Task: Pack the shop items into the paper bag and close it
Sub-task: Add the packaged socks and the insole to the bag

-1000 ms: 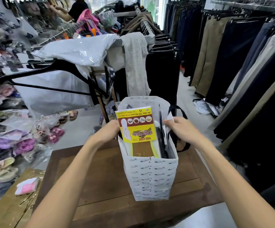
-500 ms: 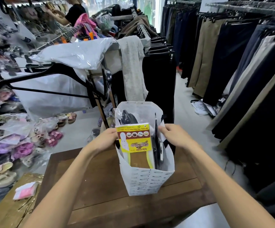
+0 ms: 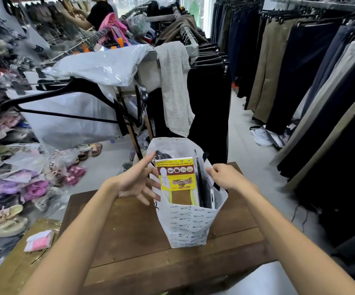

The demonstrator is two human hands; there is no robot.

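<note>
Left hand [image 3: 137, 184] spread wide, nothing held, just beside bag [image 3: 190, 226]; bag's rim pinched by right hand [image 3: 228, 177]; insole pack [image 3: 177, 179] and dark items stood inside.

Both forearms bare from lower frame edge to wrist; no sleeve visible. Left hand [image 3: 137, 184], centre frame: no ring, watch or band seen. Right hand [image 3: 228, 176], right of centre: wrist likewise bare, no glove. Nails short, unpainted where they show.
</note>
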